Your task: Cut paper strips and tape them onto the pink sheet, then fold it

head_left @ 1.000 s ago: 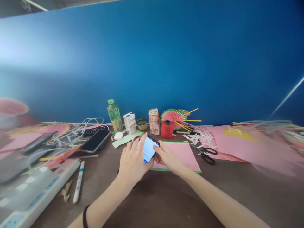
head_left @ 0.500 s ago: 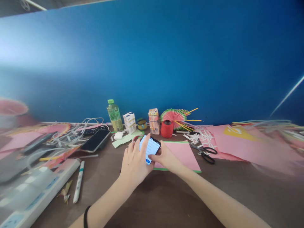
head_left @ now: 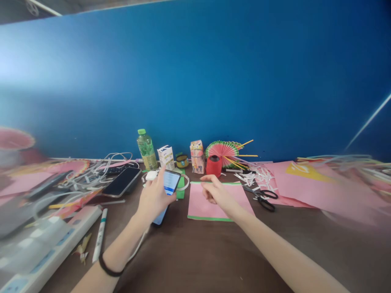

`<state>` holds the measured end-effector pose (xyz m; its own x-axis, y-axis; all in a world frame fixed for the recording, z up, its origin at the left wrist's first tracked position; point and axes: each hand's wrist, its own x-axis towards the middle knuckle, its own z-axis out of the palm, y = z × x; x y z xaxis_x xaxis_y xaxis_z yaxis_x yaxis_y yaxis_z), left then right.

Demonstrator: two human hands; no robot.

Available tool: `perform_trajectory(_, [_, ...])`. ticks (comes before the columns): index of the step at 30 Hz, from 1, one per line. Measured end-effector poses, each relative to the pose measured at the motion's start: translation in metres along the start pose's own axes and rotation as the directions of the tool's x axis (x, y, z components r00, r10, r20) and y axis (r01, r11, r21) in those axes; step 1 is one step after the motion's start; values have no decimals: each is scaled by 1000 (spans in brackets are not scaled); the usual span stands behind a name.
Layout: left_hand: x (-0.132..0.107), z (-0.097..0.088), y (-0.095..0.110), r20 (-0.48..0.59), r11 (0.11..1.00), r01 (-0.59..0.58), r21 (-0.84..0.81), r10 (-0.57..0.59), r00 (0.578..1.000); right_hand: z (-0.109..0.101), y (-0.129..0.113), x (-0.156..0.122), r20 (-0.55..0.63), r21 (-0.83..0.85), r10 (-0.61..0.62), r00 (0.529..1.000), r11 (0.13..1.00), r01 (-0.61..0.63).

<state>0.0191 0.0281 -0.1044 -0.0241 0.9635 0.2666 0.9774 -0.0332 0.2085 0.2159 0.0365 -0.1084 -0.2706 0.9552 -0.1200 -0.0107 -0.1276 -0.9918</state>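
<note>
Paper-craft workspace. Brown counter (head_left: pixel 201 252) against a plain blue wall (head_left: pixel 195 81). Pink paper sheets (head_left: pixel 308 183), white paper scraps (head_left: pixel 262 174), scissors (head_left: pixel 265 198), a folded paper fan (head_left: pixel 222 148), red thread spool (head_left: pixel 214 166), marker (head_left: pixel 99 236). Also a drink bottle (head_left: pixel 146 149), cartons (head_left: pixel 166 157), tangled cables (head_left: pixel 100 169).

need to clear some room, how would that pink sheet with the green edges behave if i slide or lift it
The pink sheet lies flat and thin on the brown table, so it would probably slide easily and feel very light. Lifted by one edge it would likely droop. The right hand hovers over it.
</note>
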Motion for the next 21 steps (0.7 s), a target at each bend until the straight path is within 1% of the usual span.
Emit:
perform_trajectory(2, [6, 4, -12, 47, 994, 101, 35, -102, 994, -3, -4, -1, -3, 3, -28, 1000, 1000, 28])
perform_trajectory(4, [10, 7, -21, 100, 984, 166, 69, -173, 980, -4, -7, -3, 5, -9, -50, 999, 999, 50])
perform_trajectory(7, [11, 12, -28, 170, 970, 218, 108, -235, 957, -4, -11, -5, 13, -15, -62, 998, 998, 63])
perform_trajectory(10, [11, 16, -32, 204, 959, 242, 149, -269, 941, -7, -12, -6, 29, -3, -86, 996, 996, 86])
perform_trajectory(15, [17, 28, -50, 176, 961, 220, 170, -249, 952, -12, -15, -5, 46, 0, -153, 987, 988, 153])
perform_trajectory(17, [22, 27, -57, 173, 965, 210, 157, -237, 956, -15, -21, -5, 51, 11, -177, 983, 984, 177])
perform_trajectory(18, [25, 24, -58, 159, 969, 205, 140, -227, 961, -16, -25, -6, 49, 15, -196, 979, 981, 195])
perform_trajectory(19, [27, 16, -57, 123, 973, 201, 112, -214, 969, -18, -31, -8, 43, 17, -221, 974, 975, 220])
perform_trajectory(20, [29, 5, -53, 57, 977, 200, 67, -204, 977, -20, -39, -11, 31, 11, -248, 968, 969, 248])
perform_trajectory(21, [29, -9, -47, -4, 980, 200, -20, -200, 980, -23, -48, -15, 11, -3, -289, 957, 957, 289])
